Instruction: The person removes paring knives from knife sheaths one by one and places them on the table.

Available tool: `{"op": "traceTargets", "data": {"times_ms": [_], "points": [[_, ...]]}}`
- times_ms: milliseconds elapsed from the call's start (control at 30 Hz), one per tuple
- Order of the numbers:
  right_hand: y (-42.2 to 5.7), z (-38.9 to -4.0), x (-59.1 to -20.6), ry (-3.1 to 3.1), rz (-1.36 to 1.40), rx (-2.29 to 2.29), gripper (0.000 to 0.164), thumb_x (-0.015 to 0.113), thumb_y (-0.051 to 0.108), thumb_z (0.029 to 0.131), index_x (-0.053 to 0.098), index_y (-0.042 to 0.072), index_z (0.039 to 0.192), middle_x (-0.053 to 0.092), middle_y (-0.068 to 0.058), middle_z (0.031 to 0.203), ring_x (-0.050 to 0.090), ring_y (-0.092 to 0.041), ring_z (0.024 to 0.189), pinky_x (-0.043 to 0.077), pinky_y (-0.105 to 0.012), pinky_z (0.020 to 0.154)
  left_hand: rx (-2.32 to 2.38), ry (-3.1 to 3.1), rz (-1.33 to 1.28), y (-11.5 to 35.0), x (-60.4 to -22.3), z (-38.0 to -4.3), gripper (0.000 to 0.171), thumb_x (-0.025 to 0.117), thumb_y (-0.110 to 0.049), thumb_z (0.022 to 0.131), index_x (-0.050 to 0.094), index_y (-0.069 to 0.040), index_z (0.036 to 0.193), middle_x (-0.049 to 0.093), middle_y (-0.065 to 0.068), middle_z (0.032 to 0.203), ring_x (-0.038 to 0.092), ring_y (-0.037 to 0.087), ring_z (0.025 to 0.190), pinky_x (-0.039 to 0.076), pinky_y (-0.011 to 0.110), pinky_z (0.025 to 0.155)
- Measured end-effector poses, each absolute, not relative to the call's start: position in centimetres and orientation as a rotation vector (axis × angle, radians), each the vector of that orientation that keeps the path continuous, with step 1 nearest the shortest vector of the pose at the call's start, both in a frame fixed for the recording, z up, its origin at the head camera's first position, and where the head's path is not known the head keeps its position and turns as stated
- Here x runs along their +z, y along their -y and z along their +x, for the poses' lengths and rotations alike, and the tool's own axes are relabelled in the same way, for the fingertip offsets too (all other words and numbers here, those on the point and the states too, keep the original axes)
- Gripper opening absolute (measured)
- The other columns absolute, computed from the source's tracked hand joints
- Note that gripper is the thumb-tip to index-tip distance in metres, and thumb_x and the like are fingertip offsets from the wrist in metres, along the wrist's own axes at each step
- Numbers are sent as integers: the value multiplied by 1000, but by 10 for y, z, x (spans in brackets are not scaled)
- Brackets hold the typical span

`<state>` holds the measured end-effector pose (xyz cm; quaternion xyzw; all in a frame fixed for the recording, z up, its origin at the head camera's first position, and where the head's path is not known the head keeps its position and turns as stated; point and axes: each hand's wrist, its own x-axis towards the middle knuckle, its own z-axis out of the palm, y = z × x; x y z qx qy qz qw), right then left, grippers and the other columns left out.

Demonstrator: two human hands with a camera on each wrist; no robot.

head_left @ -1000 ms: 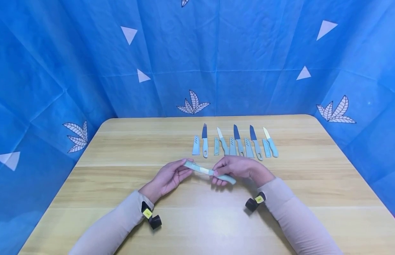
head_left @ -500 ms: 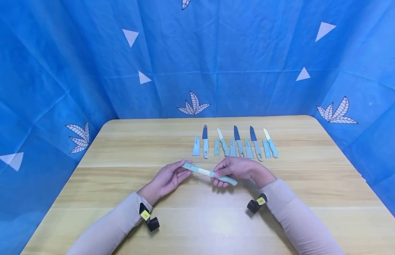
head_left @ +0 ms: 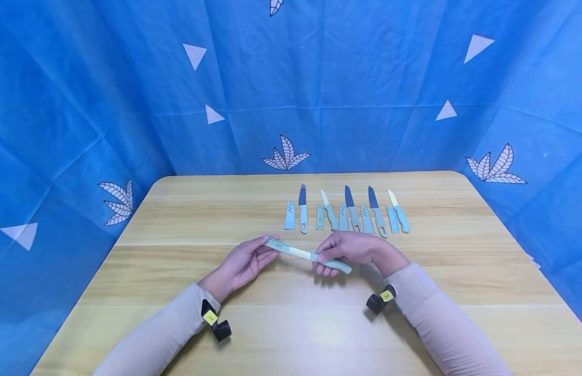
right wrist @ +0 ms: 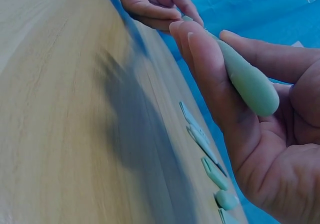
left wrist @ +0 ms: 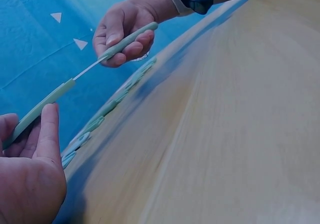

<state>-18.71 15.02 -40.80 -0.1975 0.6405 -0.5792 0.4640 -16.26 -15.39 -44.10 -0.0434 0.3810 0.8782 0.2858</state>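
Observation:
My right hand (head_left: 345,250) grips the pale green handle (right wrist: 250,82) of a small knife between thumb and fingers. Its light blade (head_left: 300,253) runs left into a pale green sheath (head_left: 278,245), and part of the blade shows between sheath and handle. With thumb and fingers, my left hand (head_left: 244,263) pinches the sheath near its far end. In the left wrist view the sheath (left wrist: 42,107) and the knife handle (left wrist: 131,40) line up, held above the table.
On the wooden table (head_left: 201,209), behind my hands, lies a row of several knives, such as a dark-bladed one (head_left: 303,209), with separate sheaths, such as a light blue one (head_left: 290,215). A blue curtain (head_left: 366,78) hangs beyond the table's back edge.
My left hand has drawn slightly to the left with the sheath, and my right hand slightly to the right with the knife. A little more of the blade shows between them.

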Motion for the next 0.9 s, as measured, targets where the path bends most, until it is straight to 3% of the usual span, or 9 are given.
{"op": "traceTargets", "data": {"times_ms": [400,900], "points": [[-155,-186,-404,-1599,-490,-1412,30,60,11,97,62,-14,114,68,-28,100,70,-24,81,62,-35,76,2365,-1026,-123,167,-438,-164,31,56,-14,100,57,6,123,68,22,108,69,27,98,49,31,100],[-157,-187,-399,-1581,-476,-1447,32,59,10,97,57,-16,115,67,-28,102,68,-24,81,61,-31,73,2328,-1100,-88,173,-433,-166,25,53,-17,102,64,1,116,68,18,110,69,22,96,52,27,96]]}}
